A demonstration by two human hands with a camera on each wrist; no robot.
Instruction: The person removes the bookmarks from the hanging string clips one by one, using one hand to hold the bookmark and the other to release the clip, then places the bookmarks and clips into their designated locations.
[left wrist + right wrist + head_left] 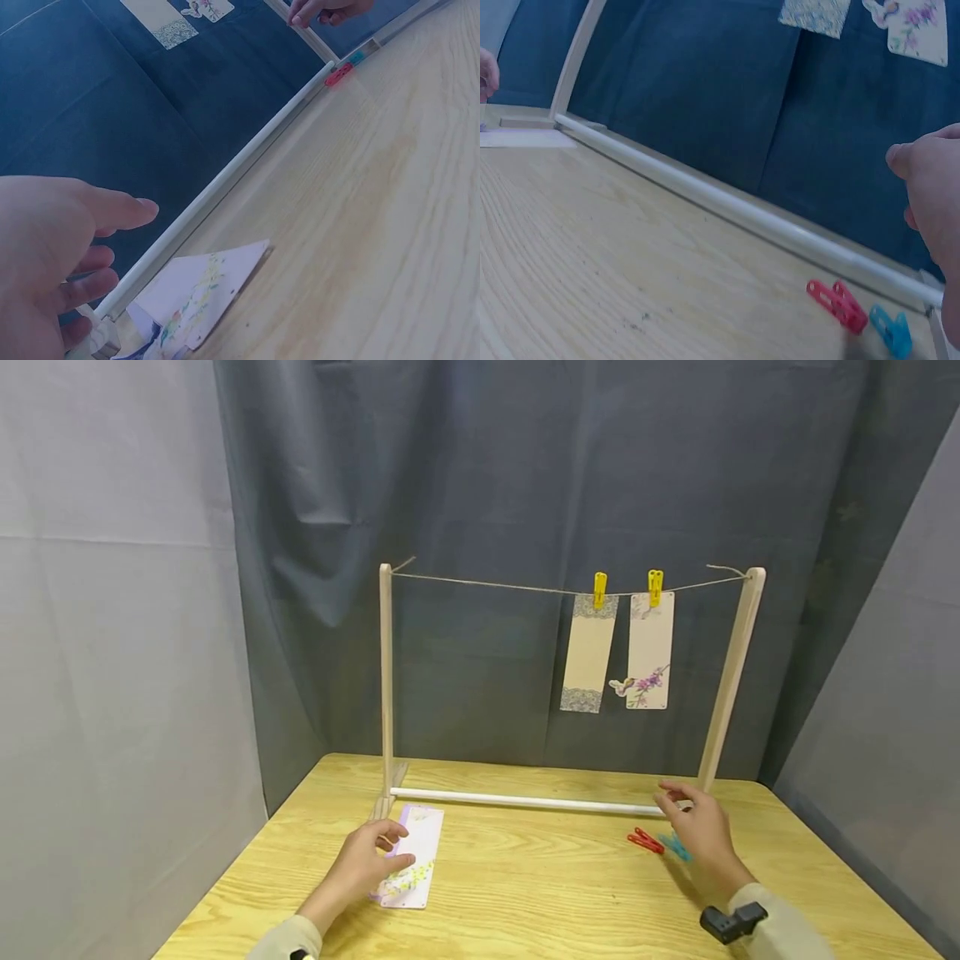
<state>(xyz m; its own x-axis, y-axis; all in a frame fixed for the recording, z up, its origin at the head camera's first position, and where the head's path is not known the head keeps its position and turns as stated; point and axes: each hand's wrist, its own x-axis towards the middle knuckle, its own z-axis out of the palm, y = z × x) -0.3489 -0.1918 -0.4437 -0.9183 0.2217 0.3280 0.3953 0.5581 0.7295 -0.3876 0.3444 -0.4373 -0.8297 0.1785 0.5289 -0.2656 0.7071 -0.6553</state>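
Over the left side of the table my left hand [365, 858] hovers with loosely bent fingers, holding nothing. Beneath it lie floral bookmark cards [420, 852], a white one with yellow flowers on top and a purple edge showing under it. On the right, my right hand [699, 827] is above the table by the rack's right foot, fingers loosely bent and holding nothing. A red clothespin [838, 305] and a blue clothespin [892, 331] lie on the table just below it. From the string hang a lace-patterned card [588, 652] and a hummingbird card [649, 652], each under a yellow clothespin [656, 587].
A wooden rack has a left post [387, 677], a right post [733, 677] and a white bottom rod [525, 801]. Its string [487, 583] sags between the post tops. Dark curtain [480, 693] hangs behind, with pale cloth on both sides.
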